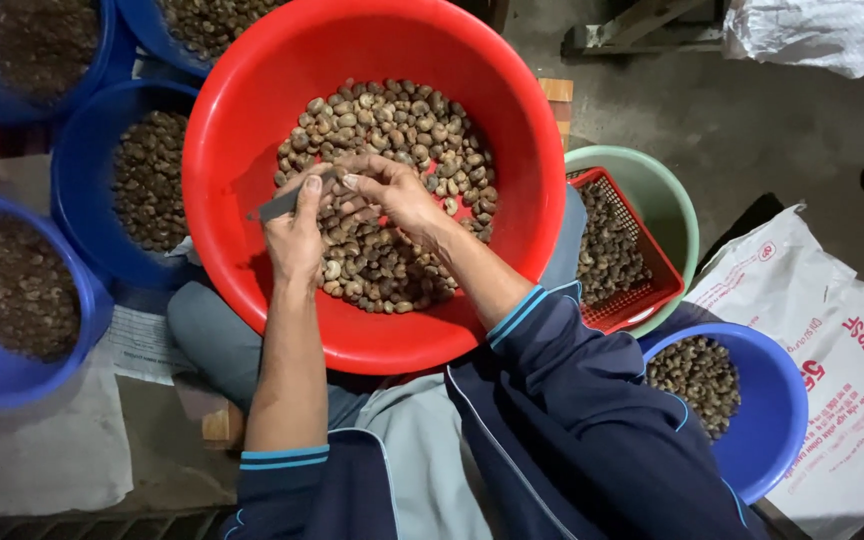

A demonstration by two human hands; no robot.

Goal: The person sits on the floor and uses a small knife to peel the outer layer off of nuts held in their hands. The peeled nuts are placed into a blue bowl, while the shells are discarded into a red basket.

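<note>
Over the big round red plastic basin of pale brown nuts, the left hand gripped a small grey blade and the right hand pinched a nut, with blue plastic bowls of dark nuts left of the basin and a red mesh basket to its right.

Nut-sorting workshop: bare concrete floor, red basin and blue tubs full of nuts, woven sacks lying around.
</note>
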